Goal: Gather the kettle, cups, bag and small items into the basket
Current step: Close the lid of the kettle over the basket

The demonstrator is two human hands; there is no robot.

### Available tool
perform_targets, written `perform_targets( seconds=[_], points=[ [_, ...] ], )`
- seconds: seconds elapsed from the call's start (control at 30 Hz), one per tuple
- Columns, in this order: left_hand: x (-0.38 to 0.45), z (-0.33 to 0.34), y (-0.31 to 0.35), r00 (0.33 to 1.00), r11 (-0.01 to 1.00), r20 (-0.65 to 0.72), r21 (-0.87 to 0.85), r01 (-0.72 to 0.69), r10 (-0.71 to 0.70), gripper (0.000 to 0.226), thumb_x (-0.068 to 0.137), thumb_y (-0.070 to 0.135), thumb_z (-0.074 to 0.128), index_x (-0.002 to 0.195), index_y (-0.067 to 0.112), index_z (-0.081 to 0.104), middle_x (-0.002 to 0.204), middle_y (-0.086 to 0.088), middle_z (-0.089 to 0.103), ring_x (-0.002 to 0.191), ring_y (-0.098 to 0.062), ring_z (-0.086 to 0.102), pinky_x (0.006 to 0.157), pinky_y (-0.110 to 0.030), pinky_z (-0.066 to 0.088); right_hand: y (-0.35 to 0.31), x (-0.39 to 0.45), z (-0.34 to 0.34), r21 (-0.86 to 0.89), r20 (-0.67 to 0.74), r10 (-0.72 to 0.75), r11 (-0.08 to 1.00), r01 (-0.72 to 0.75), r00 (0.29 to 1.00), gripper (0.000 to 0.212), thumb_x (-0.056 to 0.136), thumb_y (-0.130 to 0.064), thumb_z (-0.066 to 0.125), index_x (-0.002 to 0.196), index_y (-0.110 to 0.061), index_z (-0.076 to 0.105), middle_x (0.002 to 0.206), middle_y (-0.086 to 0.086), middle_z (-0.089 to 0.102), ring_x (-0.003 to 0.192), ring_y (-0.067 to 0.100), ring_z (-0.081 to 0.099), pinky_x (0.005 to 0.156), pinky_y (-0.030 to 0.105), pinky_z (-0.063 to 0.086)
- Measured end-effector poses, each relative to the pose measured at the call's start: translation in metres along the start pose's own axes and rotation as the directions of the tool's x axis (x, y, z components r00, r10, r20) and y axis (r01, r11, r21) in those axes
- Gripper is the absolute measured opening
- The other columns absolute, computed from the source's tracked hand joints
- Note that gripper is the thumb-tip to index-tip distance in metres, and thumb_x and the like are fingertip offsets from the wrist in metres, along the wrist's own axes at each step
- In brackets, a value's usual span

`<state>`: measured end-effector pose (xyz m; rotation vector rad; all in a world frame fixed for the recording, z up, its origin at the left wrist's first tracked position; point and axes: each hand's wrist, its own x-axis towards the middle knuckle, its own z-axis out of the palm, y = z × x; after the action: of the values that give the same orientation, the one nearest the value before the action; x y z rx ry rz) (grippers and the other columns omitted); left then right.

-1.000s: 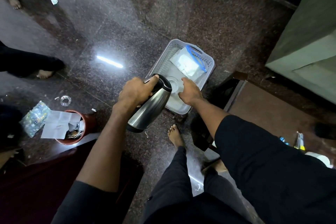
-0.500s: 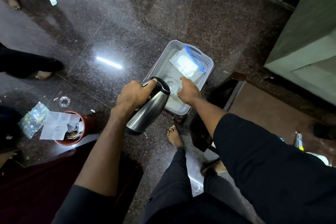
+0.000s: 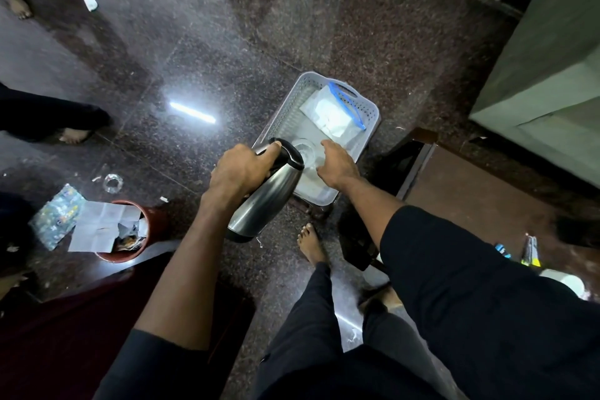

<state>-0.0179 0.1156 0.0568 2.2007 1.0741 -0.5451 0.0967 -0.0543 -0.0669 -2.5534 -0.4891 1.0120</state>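
The left hand (image 3: 242, 169) is wrapped around the handle of the kettle (image 3: 266, 196), fingers clamped tight on it near the black lid; the steel body hangs tilted, base toward 7 o'clock and top toward 1 o'clock, its lid end over the near left corner of the basket (image 3: 285, 107). The basket, pale grey with perforated walls, sits on the speckled stone floor (image 3: 324, 26) at roughly 12 o'clock from the person's bare foot (image 3: 310, 242). Inside it, at the far end toward 1 o'clock, lies a clear bag (image 3: 334, 112) with a blue zip strip, holding something white. A clear glass cup (image 3: 305, 153) stands in the basket just beside the kettle's lid, at its 2 o'clock. The right hand (image 3: 337, 164) reaches in from 4 o'clock, palm down over the basket's near right part, fingers loosely spread and apart; its fingertips are at the cup, but whether they touch it I cannot tell. Away at 9 o'clock from the kettle, on the floor, sits another small glass (image 3: 113, 183), and below it a red bin (image 3: 130, 230) stuffed with paper, with a patterned packet (image 3: 55, 216) lying against its left side. Other people's bare feet show along the left edge
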Motion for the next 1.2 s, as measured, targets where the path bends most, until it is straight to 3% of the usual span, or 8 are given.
perform_targets(
  seconds=[0.4,0.8,0.87,1.0,1.2],
  points=[
    [0.009,0.005,0.004,1.000,0.996,-0.010,0.087,-0.011,0.011,0.087,0.077,0.081,0.036,0.094,0.005,0.076,0.095,-0.023,0.072,0.086,-0.039,0.070,0.089,-0.047,0.060,-0.004,0.005,0.002,0.023,0.014,0.013,1.000,-0.013,1.000,0.059,0.086,-0.010,0.065,0.142,-0.018,0.046,0.142,0.011,0.051,0.130,0.035,0.053,0.106,0.045,0.047],
    [0.013,0.015,-0.007,0.998,0.988,-0.023,0.143,-0.055,0.058,0.086,0.083,0.083,0.036,0.087,0.004,0.071,0.089,-0.021,0.071,0.082,-0.039,0.067,0.075,-0.042,0.054,-0.013,0.018,0.004,0.010,0.058,0.010,1.000,-0.010,0.998,0.052,0.086,-0.009,0.067,0.134,-0.015,0.048,0.138,0.011,0.052,0.129,0.034,0.053,0.104,0.046,0.049],
    [0.008,0.016,-0.014,0.997,0.990,-0.030,0.131,-0.062,0.066,0.082,0.085,0.082,0.038,0.086,0.008,0.075,0.087,-0.019,0.071,0.082,-0.039,0.068,0.075,-0.042,0.055,-0.012,0.020,0.005,-0.006,0.066,0.024,1.000,-0.023,0.998,0.060,0.086,-0.009,0.068,0.141,-0.014,0.043,0.143,0.011,0.049,0.133,0.034,0.051,0.106,0.046,0.048],
    [0.002,0.014,-0.033,0.993,0.995,-0.067,0.023,-0.100,0.102,0.086,0.085,0.083,0.038,0.069,0.005,0.069,0.068,-0.016,0.068,0.071,-0.035,0.068,0.072,-0.044,0.058,-0.012,0.028,0.007,-0.039,0.107,0.023,0.999,-0.019,0.994,0.095,0.082,-0.008,0.078,0.159,-0.017,0.022,0.155,0.012,0.036,0.143,0.034,0.040,0.112,0.048,0.043],
    [-0.003,0.012,-0.065,0.962,0.971,-0.209,-0.125,-0.206,0.178,0.095,0.090,0.084,0.026,0.054,0.001,0.055,0.052,-0.016,0.058,0.057,-0.036,0.062,0.059,-0.048,0.049,-0.014,0.047,0.023,-0.108,0.192,0.017,0.994,0.004,0.981,0.127,0.071,-0.014,0.093,0.163,-0.025,0.007,0.160,0.006,0.020,0.147,0.032,0.030,0.111,0.050,0.043]
  ],
)
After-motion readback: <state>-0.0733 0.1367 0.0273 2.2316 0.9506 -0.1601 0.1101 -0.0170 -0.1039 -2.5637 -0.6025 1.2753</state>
